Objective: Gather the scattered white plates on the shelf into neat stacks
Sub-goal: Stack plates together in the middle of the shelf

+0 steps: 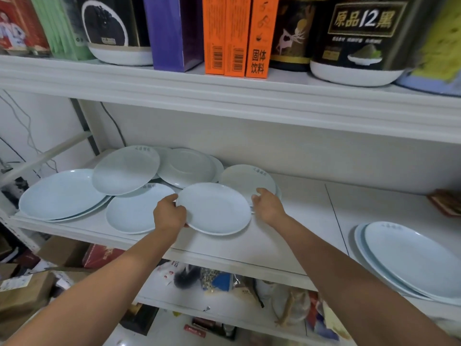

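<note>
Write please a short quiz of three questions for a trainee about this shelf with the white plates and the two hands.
1. True or false: both hands hold the front plate by its opposite edges.
2. Where do plates already lie one on another, away from the scattered group? A) on the shelf at the far right B) on the top shelf C) on the floor
3. Fill in: the upside-down plate lies at the ____ of the group.

Key:
1. True: the left hand and the right hand grip the rim on either side.
2. A, the right stack.
3. Back.
</note>
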